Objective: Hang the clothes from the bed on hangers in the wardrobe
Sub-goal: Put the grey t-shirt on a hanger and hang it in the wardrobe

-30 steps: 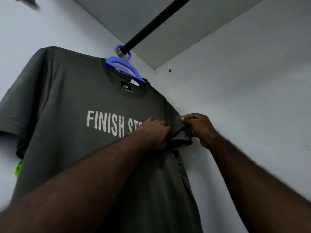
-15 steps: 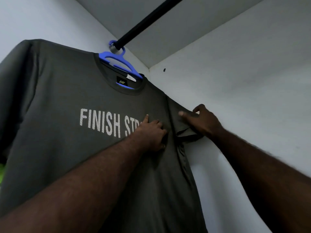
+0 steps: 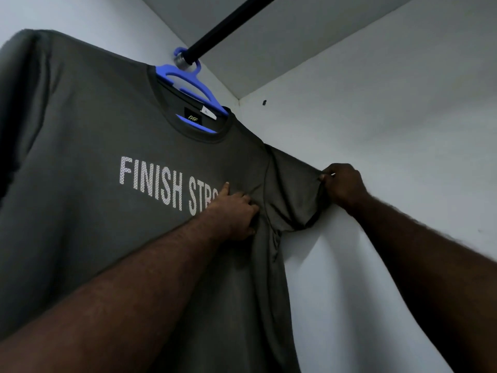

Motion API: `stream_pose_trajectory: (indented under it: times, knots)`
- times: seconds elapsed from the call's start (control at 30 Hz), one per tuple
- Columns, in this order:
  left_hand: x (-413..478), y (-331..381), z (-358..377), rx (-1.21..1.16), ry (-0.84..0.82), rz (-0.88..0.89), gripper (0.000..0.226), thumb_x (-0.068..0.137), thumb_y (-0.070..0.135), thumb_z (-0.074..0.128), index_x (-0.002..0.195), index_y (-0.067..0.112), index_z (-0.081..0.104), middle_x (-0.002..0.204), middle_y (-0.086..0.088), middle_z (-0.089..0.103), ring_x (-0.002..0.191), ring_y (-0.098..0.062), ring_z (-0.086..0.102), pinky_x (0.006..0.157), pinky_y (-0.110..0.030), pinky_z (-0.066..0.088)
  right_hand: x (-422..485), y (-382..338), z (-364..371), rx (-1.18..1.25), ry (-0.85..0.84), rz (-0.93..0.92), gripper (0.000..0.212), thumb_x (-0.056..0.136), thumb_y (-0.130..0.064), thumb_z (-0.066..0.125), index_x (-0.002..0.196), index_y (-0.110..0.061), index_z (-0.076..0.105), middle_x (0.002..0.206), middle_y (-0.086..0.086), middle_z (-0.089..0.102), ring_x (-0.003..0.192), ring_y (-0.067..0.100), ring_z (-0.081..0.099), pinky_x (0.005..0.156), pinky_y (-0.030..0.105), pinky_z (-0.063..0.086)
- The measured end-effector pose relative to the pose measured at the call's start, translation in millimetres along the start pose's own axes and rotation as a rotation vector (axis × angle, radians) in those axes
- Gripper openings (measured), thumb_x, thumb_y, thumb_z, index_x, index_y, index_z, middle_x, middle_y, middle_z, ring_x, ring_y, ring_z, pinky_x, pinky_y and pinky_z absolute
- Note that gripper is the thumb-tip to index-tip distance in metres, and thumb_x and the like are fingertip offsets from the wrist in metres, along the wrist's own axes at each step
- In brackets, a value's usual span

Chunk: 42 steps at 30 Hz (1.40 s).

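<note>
Pulling: your right hand (image 3: 341, 187) now pinches the sleeve (image 3: 290, 189) hem, stretched farther toward the wall (image 3: 403, 130) than before | your left hand (image 3: 234, 214) grips the fabric beside the seam | grey T-shirt (image 3: 94, 211) hangs on blue hanger (image 3: 193, 84) on the rod (image 3: 228, 25).

Dim, bluish light; soft shadows on wall (image 3: 336, 278); wide-angle edge distortion

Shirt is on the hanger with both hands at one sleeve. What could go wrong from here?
1. The right hand pulls the sleeve taut toward the wall; more pull may drag the shirt askew on the hanger, or off it.
2. The left hand grips bunched fabric by the armpit seam, which may leave creases.
</note>
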State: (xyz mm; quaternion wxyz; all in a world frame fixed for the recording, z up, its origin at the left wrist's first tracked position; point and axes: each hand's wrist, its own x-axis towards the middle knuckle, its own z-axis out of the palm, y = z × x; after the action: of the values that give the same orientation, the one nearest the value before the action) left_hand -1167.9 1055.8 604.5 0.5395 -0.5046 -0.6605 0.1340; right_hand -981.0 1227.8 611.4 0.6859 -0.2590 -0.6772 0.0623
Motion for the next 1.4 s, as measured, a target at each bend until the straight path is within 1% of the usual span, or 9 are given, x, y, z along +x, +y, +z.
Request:
stream_pose_trajectory:
  times: [0.17, 0.37, 0.5, 0.6, 0.77, 0.87, 1.0, 1.2, 1.4]
  knots:
    - [-0.9, 2.0, 14.9, 0.034, -0.077, -0.044, 0.072, 0.089, 0.061, 0.049, 0.148, 0.023, 0.033, 0.153, -0.01, 0.033, 0.14, -0.028, 0.031, 0.117, -0.055, 0.009, 12.6, 4.6, -1.6, -0.12, -0.079, 0.139, 0.015, 0.089, -0.017, 0.059, 0.09, -0.003, 0.064, 0.102, 0.024, 0.067, 0.098, 0.039, 0.064, 0.081, 0.037, 0.052]
    - [-5.4, -0.3, 17.7, 0.051, -0.06, -0.025, 0.069, 0.089, 0.057, 0.051, 0.147, 0.024, 0.035, 0.151, -0.01, 0.035, 0.14, -0.029, 0.031, 0.118, -0.053, 0.011, 12.7, 6.9, 0.2, 0.124, -0.091, 0.13, 0.035, 0.086, -0.003, 0.051, 0.054, -0.01, 0.039, 0.058, 0.009, 0.043, 0.061, 0.024, 0.047, 0.053, 0.026, 0.031]
    - [-5.3, 3.7, 11.0, 0.002, 0.137, 0.008, 0.067, 0.09, 0.048, 0.051, 0.148, 0.023, 0.029, 0.15, -0.012, 0.031, 0.134, -0.029, 0.037, 0.106, -0.046, 0.032, 9.1, -10.7, 5.7, 0.252, -0.039, 0.093, 0.044, 0.095, -0.046, 0.052, 0.074, -0.007, 0.056, 0.073, 0.009, 0.053, 0.074, 0.029, 0.058, 0.068, 0.033, 0.043]
    - [2.6, 7.0, 7.9, 0.014, 0.24, 0.052, 0.074, 0.091, 0.048, 0.05, 0.153, 0.024, 0.017, 0.159, -0.014, 0.014, 0.144, -0.029, 0.02, 0.113, -0.049, 0.025, 4.4, -21.0, 8.2, 0.259, -0.168, -0.01, 0.051, 0.08, -0.056, 0.072, 0.065, -0.011, 0.053, 0.061, 0.005, 0.053, 0.06, 0.02, 0.053, 0.059, 0.031, 0.041]
    - [20.5, 12.9, 6.0, 0.013, 0.145, 0.05, 0.075, 0.093, 0.059, 0.041, 0.154, 0.026, 0.014, 0.162, -0.011, 0.008, 0.15, -0.026, 0.005, 0.118, -0.057, 0.005, 10.4, -14.8, 2.6, -0.079, -0.253, -0.098, 0.018, 0.088, -0.027, 0.071, 0.086, -0.009, 0.066, 0.087, 0.011, 0.065, 0.085, 0.028, 0.062, 0.069, 0.03, 0.049]
    - [24.4, 11.2, 12.5, 0.02, 0.034, -0.001, 0.078, 0.092, 0.064, 0.038, 0.155, 0.026, 0.013, 0.162, -0.011, 0.011, 0.149, -0.026, 0.008, 0.118, -0.058, 0.002, 11.6, -3.0, -5.6, -0.376, -0.153, -0.038, 0.025, 0.095, -0.033, 0.057, 0.103, -0.01, 0.063, 0.114, 0.016, 0.063, 0.108, 0.035, 0.058, 0.083, 0.035, 0.045]
    - [21.2, 8.6, 21.4, 0.006, -0.048, -0.006, 0.079, 0.09, 0.068, 0.039, 0.154, 0.026, 0.018, 0.162, -0.01, 0.011, 0.149, -0.027, 0.01, 0.118, -0.056, 0.003, 6.0, 3.2, -7.7, -0.453, -0.078, 0.041, 0.031, 0.1, -0.033, 0.048, 0.116, -0.007, 0.057, 0.125, 0.02, 0.056, 0.117, 0.039, 0.053, 0.092, 0.04, 0.044]
    - [-2.0, 5.9, 1.3, -0.101, -0.153, 0.033, 0.063, 0.09, 0.059, 0.05, 0.14, 0.022, 0.044, 0.144, -0.009, 0.044, 0.131, -0.028, 0.044, 0.109, -0.046, 0.03, -7.2, -12.4, 8.6, -0.403, -0.185, 0.001, 0.024, 0.095, -0.026, 0.051, 0.112, -0.009, 0.057, 0.124, 0.017, 0.058, 0.114, 0.036, 0.054, 0.084, 0.035, 0.042]
    - [-41.2, -36.3, -70.8, -0.12, 0.131, -0.049, 0.032, 0.092, 0.037, 0.051, 0.117, 0.019, 0.059, 0.122, -0.009, 0.059, 0.114, -0.03, 0.057, 0.09, -0.039, 0.045, -34.2, -93.1, 26.5, -0.268, -0.253, -0.15, 0.047, 0.09, -0.032, 0.061, 0.127, -0.006, 0.047, 0.125, 0.019, 0.058, 0.116, 0.037, 0.055, 0.092, 0.04, 0.048]
